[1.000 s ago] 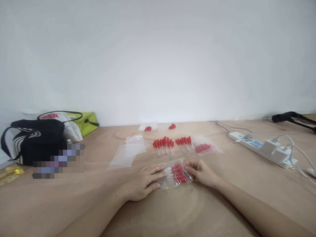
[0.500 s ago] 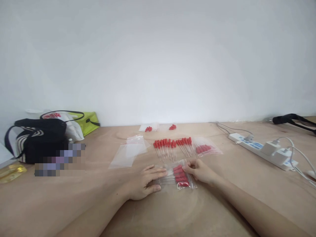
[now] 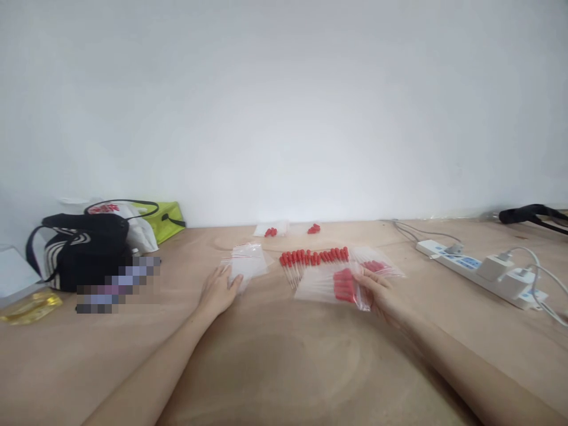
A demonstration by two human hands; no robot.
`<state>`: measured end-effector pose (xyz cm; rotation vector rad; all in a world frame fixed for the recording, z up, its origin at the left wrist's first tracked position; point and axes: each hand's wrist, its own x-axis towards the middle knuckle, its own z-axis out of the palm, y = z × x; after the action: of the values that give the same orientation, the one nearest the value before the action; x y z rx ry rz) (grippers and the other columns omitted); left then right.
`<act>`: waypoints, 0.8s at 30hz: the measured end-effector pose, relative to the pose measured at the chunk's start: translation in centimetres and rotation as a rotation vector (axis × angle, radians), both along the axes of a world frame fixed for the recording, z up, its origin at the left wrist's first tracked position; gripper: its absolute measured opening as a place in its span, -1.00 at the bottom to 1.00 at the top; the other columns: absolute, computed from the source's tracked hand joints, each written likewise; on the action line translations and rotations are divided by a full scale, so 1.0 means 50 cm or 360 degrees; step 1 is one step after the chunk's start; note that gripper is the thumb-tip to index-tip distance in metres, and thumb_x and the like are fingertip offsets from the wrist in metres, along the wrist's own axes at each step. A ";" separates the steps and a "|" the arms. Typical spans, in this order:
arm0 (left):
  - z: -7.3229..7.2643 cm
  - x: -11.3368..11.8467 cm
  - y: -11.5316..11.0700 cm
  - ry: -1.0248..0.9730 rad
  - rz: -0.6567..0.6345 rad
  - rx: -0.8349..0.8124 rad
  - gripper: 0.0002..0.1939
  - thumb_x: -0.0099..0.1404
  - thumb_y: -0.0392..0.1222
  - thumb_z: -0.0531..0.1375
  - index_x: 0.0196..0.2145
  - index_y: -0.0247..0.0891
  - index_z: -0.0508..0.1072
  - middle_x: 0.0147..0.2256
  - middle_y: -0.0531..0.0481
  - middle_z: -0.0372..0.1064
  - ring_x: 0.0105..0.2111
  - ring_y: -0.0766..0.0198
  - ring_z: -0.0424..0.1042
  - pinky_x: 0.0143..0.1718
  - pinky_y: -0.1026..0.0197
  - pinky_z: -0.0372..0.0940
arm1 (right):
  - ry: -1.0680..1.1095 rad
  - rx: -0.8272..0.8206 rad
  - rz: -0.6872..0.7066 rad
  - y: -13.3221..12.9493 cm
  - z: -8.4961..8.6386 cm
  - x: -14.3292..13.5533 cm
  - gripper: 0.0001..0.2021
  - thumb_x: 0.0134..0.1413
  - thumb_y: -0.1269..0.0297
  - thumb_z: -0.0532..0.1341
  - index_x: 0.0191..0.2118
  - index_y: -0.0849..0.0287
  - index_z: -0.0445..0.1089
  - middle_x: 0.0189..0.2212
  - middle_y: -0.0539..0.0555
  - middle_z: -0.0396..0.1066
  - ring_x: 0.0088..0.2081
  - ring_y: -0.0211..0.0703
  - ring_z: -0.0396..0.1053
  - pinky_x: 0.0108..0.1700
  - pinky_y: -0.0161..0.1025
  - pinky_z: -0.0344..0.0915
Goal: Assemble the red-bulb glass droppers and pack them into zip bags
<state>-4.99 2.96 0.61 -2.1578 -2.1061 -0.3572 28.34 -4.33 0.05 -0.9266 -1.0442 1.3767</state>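
Head view, held bag: a clear zip bag (image 3: pixel 313 293) with several red-bulbed droppers (image 3: pixel 344 286) lying side by side inside, at mid-desk (image 3: pixel 275 367), between the near and far edges.
Second filled bag: another clear bag (image 3: pixel 387 259) with red-bulbed droppers in it, just beyond the right hand.
Flat bags: overlapping clear bags (image 3: pixel 251 263) with red lines near their openings, left of mid-desk.
Far edge: a small clear bag (image 3: pixel 261 229) with little red pieces (image 3: pixel 271 232), whether in or on it I cannot tell; a second red clump (image 3: pixel 314 229) beside it.
Right hand (image 3: pixel 377 290): thumb and fingers pinched on the held bag's bulb end.
Left hand (image 3: pixel 220 291): laid over the flat bags, thumb spread apart from the fingers.
Since half a second ago: the left hand has left the held bag for the flat ones; the right hand has carried the held bag farther from the near edge, and it now hides the stems of some loose droppers (image 3: pixel 306 257).
Held bag's look: glossy, slightly crinkled, bulbs toward the desk's right edge, pale stems toward the left; whether it touches the desk I cannot tell.
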 end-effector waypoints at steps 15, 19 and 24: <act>-0.007 -0.016 0.014 0.0118 0.0038 -0.0174 -0.55 0.26 -0.14 -0.18 0.01 -0.24 0.30 -0.03 -0.20 0.24 0.01 -0.03 0.16 -0.07 0.02 0.09 | -0.0322 -0.0023 -0.0903 0.089 -0.038 0.132 -0.80 -0.22 0.23 0.20 -0.40 0.18 0.26 -0.54 0.07 0.37 -0.49 -0.15 0.36 -0.43 -0.19 0.35; 0.009 -0.014 0.005 0.0108 -0.0018 -0.0137 -0.55 0.29 -0.14 -0.19 0.04 -0.25 0.25 0.05 -0.17 0.16 0.07 -0.02 0.09 -0.01 -0.02 0.05 | -0.0752 -0.0168 -0.1225 0.078 -0.038 0.150 -0.50 -0.33 0.18 0.26 -0.17 0.19 0.14 -0.57 0.02 0.32 -0.56 -0.14 0.30 -0.53 -0.19 0.27; 0.047 0.015 -0.038 -0.0082 -0.0720 0.0057 -0.54 0.30 -0.09 -0.19 0.05 -0.26 0.24 0.11 -0.07 0.07 0.12 0.12 -0.01 0.10 0.09 -0.06 | -0.1673 -0.0132 -0.1520 0.063 -0.022 0.160 -0.50 -0.21 0.11 0.15 -0.10 0.27 0.16 -0.41 0.14 0.31 -0.38 -0.06 0.30 -0.38 -0.19 0.19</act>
<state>-4.26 1.07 2.94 -2.6139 -1.5973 -0.4860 36.32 -1.16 -1.04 -1.9638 -1.0126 0.0626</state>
